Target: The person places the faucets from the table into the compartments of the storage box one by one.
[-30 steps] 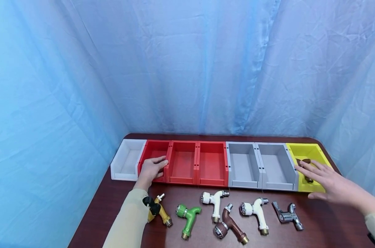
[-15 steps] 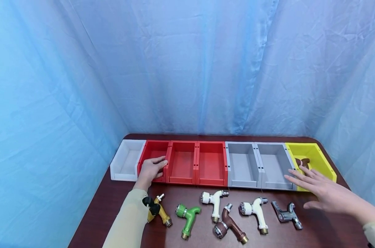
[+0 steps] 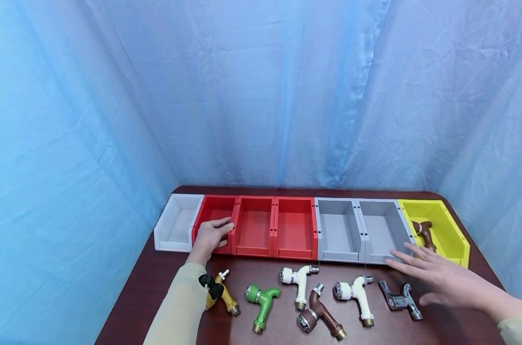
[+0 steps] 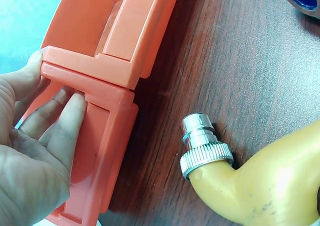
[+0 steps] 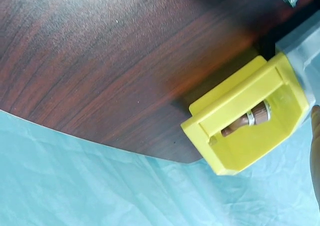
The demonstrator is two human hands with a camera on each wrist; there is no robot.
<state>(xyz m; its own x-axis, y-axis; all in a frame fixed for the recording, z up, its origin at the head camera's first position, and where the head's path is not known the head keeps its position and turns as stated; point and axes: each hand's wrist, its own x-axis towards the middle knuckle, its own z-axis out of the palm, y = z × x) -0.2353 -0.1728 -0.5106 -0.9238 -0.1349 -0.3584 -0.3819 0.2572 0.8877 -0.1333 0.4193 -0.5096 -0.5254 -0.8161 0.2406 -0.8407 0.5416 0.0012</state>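
Note:
My left hand [image 3: 209, 237] pinches the side wall of the leftmost red bin [image 3: 215, 201], its thumb on one side and its fingers inside, as the left wrist view shows. Close by lies a yellow faucet [image 4: 270, 186], partly covered by my forearm in the head view. My right hand [image 3: 442, 278], fingers spread and holding nothing, hovers in front of the yellow bin [image 3: 452, 230]. Inside that bin rests a brown faucet [image 3: 425, 234]. A chrome faucet [image 3: 401, 301] lies on the table just left of my right hand.
Along the table's back runs a row of bins: a white bin [image 3: 175, 245], red ones, two grey bins [image 3: 342, 257] and the yellow one. Before them lie a green faucet [image 3: 264, 304], two white faucets [image 3: 301, 287] and another brown faucet [image 3: 323, 314]. Blue curtains [image 3: 261, 96] hang behind.
My right hand has drawn back from over the yellow bin, toward the left and nearer to me, uncovering the brown faucet there. The left hand has kept its grip.

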